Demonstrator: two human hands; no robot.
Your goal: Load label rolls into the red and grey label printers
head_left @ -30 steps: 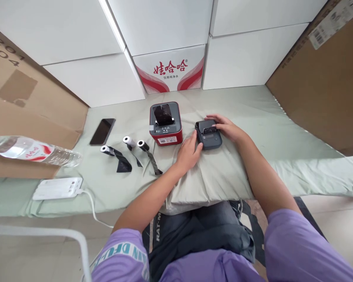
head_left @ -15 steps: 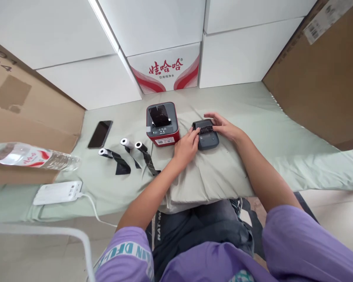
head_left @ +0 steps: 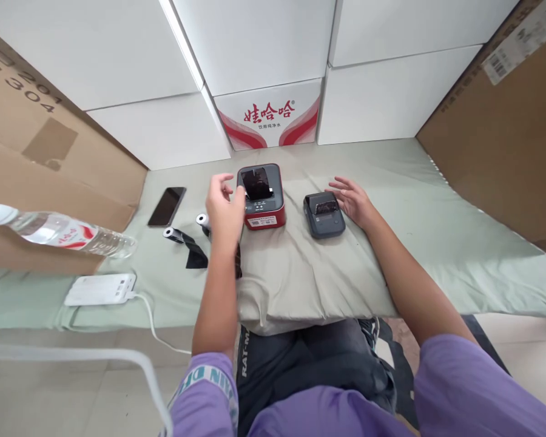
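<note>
On the pillow, beside the red printer: both hands are working over two small label printers.
Landmark: red printer, sitting upright at the pillow's far edge, lid window facing up.
Left hand: hovering just left of the red printer, fingers loosely curled and part open, gripping nothing; likely positioned to reach the rolls beneath it.
Right hand: lying open, fingers spread, just right of the dark grey printer, holding nothing.
Dark grey printer: resting flat, right of the red printer, apart from it.
Paper rolls: lying left of the red printer, black strips trailing loose.
Phone: lying further left, screen up.
Surface: pale green pillow on matching sheet.
Surroundings: white cartons standing behind the red printer; water bottle and power bank lying far left.
</note>
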